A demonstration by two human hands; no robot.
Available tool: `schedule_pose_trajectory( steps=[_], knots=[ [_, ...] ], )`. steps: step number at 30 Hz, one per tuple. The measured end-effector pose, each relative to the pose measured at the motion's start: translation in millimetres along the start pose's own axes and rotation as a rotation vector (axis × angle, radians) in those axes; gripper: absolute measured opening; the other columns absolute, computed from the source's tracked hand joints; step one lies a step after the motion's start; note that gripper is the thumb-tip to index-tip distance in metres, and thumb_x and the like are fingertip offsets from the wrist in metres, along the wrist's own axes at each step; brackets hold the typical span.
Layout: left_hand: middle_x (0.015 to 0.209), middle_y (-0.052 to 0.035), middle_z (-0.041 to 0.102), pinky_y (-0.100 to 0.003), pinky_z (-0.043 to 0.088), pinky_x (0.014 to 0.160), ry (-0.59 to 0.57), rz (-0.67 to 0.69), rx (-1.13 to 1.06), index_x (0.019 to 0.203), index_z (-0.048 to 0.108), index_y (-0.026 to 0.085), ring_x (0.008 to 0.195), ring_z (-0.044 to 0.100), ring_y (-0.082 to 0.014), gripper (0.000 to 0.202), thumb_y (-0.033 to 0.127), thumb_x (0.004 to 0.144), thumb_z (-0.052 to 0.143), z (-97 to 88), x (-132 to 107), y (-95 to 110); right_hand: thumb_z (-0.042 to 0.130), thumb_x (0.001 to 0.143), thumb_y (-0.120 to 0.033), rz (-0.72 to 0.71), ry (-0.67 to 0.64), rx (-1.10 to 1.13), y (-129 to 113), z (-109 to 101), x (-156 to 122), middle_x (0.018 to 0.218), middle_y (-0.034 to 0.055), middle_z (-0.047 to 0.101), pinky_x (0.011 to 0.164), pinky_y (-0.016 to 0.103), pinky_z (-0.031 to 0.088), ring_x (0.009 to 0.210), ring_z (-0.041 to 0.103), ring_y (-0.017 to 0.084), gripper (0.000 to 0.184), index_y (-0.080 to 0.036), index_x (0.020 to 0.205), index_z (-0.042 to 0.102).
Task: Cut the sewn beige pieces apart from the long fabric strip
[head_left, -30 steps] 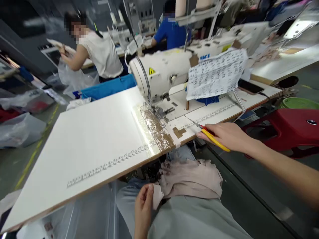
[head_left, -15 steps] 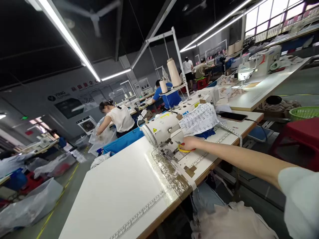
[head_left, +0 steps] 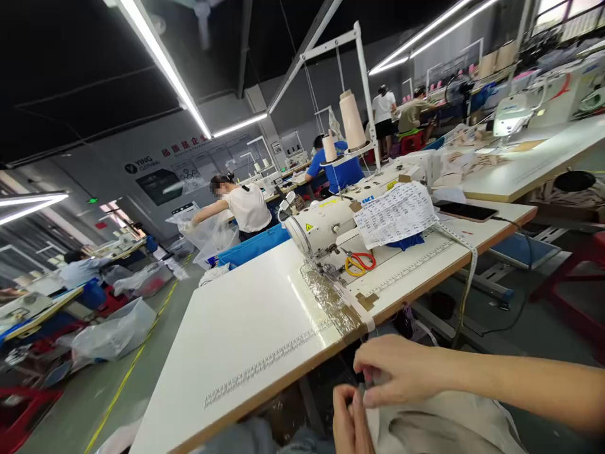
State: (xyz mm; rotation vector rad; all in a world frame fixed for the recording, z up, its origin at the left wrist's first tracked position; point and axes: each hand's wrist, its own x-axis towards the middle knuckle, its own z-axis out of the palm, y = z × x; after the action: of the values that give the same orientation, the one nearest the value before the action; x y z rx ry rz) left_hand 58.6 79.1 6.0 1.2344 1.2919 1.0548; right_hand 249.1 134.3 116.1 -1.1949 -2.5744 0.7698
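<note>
I have cloth [head_left: 439, 424] before the sewing machine [head_left: 326, 222], scissors [head_left: 363, 268] at its near side, a phone [head_left: 466, 210] to its right.

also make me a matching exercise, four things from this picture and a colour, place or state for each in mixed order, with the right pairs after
1 scissors
2 phone
3 paper sheet
4 right hand

a white with rows of dark marks
b close to the left hand
c red and yellow
d lying flat, dark screen up

Pairs: 1-c, 2-d, 3-a, 4-b

Seemingly matt cloth [head_left: 439, 419]; smooth tabletop [head_left: 246, 321].
</note>
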Motion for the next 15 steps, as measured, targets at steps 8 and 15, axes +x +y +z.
schedule_pose_trajectory(
  steps=[8,15],
  knots=[
    [0.059,0.0022,0.044,-0.027,0.029,0.052,-0.030,0.015,-0.073,0.084,0.053,0.023,0.053,0.035,-0.0134,0.060,0.082,0.075,0.059,9.9,-7.6,29.7,0.048,0.085,-0.017,-0.115,-0.082,0.090,-6.5,10.1,-13.4,0.070,0.0015,0.061,0.059,0.025,0.031,0.064,0.052,0.014,0.017,-0.016,0.078,0.064],
    [0.060,0.0023,0.052,-0.021,0.027,0.052,-0.063,-0.209,-0.166,0.087,0.064,0.017,0.051,0.041,-0.0091,0.059,0.064,0.059,0.085,-68.5,-28.0,37.5,0.037,0.096,-0.041,-0.087,0.113,0.071,25.3,-42.1,-38.5,0.084,0.0086,0.067,0.068,0.031,0.041,0.075,0.058,0.021,0.036,-0.019,0.083,0.063]
  ],
)
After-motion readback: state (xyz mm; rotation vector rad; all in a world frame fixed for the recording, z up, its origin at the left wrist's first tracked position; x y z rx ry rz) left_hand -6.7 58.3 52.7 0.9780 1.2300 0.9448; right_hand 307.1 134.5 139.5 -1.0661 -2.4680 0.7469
